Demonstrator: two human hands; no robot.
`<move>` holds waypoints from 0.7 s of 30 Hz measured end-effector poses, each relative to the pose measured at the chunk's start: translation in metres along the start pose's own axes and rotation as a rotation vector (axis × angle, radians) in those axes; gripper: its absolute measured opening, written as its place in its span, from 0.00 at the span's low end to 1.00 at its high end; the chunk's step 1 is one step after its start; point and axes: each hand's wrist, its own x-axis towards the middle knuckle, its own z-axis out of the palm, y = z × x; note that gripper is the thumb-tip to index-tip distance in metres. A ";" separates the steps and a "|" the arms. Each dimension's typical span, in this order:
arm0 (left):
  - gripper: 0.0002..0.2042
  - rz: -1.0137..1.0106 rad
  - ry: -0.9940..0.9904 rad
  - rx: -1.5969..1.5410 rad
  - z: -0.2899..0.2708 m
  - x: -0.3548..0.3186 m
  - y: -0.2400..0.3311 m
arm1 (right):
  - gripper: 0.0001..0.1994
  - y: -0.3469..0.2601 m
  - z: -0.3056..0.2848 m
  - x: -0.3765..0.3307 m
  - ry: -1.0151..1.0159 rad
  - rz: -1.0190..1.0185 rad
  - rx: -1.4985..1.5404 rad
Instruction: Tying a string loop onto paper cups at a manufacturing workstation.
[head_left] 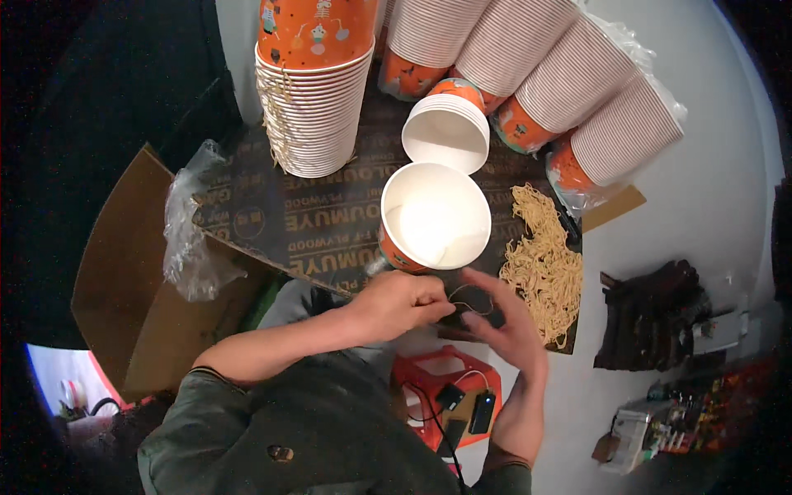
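A: Where does the work sit relative to the open paper cup [435,216]?

B: Just below it, at the near edge of the dark board [313,219]. The person's left hand [398,304] has thumb and fingertips pinched together on a thin loop of string [472,302]. The right hand [505,320] is beside it with fingers spread loosely around the loop; whether it actually grips the string cannot be told from this view.

A: What could go wrong there?

B: The string looks thin and springy, so it could likely slip out of the pinch if the left hand eases off. The cup is touching or nearly touching the left knuckles, and it seems light and empty, so a nudge upward might tip or slide it.

A: And beyond the cup?

B: To the right of the cup lies a pile of pale strings [542,264], loose and tangled. A sweep of the right hand could drag several out at once. Behind the cup a short nest of white cups [446,132] leans, and further back stand a tall stack [313,99] and sleeved rows [569,74] lying tilted; a pushed cup could probably knock into the nest.

A: Anything below the cup?

B: A red stool [441,392] with small black devices, near the person's lap.
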 end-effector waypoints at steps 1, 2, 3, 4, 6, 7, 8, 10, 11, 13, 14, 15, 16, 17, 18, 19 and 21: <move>0.12 -0.001 -0.005 -0.002 0.002 0.001 0.002 | 0.32 0.000 0.008 -0.002 -0.052 0.021 0.126; 0.12 0.042 0.008 -0.027 0.003 0.001 0.004 | 0.26 -0.001 0.016 -0.004 -0.012 0.051 0.182; 0.13 0.084 0.021 -0.052 0.004 0.001 0.005 | 0.26 -0.001 0.022 -0.008 -0.011 0.056 0.183; 0.13 0.080 0.019 -0.053 0.003 0.001 0.006 | 0.23 0.000 0.028 -0.010 0.033 0.131 0.267; 0.13 0.036 -0.042 -0.115 -0.001 0.001 0.009 | 0.20 0.002 0.035 -0.015 0.074 0.209 0.352; 0.13 0.031 -0.043 -0.117 -0.002 0.001 0.010 | 0.17 0.002 0.038 -0.017 0.144 0.163 0.291; 0.12 0.047 -0.047 -0.115 -0.004 0.000 0.011 | 0.14 0.001 0.039 -0.019 0.212 0.117 0.230; 0.12 0.062 -0.056 -0.116 -0.005 -0.001 0.014 | 0.13 0.001 0.038 -0.021 0.247 0.076 0.174; 0.12 0.062 -0.047 -0.076 -0.006 -0.001 0.016 | 0.12 0.000 0.037 -0.021 0.283 0.031 0.116; 0.12 0.061 -0.041 -0.037 -0.007 -0.001 0.021 | 0.10 -0.008 0.037 -0.014 0.312 0.008 0.168; 0.12 0.107 -0.031 0.006 -0.008 0.000 0.024 | 0.08 -0.010 0.037 -0.012 0.339 -0.020 0.220; 0.12 0.153 -0.020 0.050 -0.008 0.001 0.027 | 0.08 -0.007 0.039 -0.015 0.339 -0.019 0.221; 0.12 0.154 -0.021 0.050 -0.008 0.001 0.029 | 0.06 -0.003 0.042 -0.020 0.344 0.135 0.351; 0.12 0.207 0.023 0.097 -0.007 0.002 0.032 | 0.04 0.000 0.042 -0.023 0.346 0.290 0.479; 0.11 0.261 0.067 0.146 -0.007 0.003 0.036 | 0.03 0.004 0.040 -0.021 0.403 0.273 0.474; 0.11 0.265 0.061 0.149 -0.008 0.005 0.044 | 0.02 0.006 0.037 -0.015 0.465 0.259 0.469; 0.12 0.432 0.383 0.437 -0.010 0.012 0.061 | 0.04 0.024 0.031 -0.002 0.469 0.251 0.542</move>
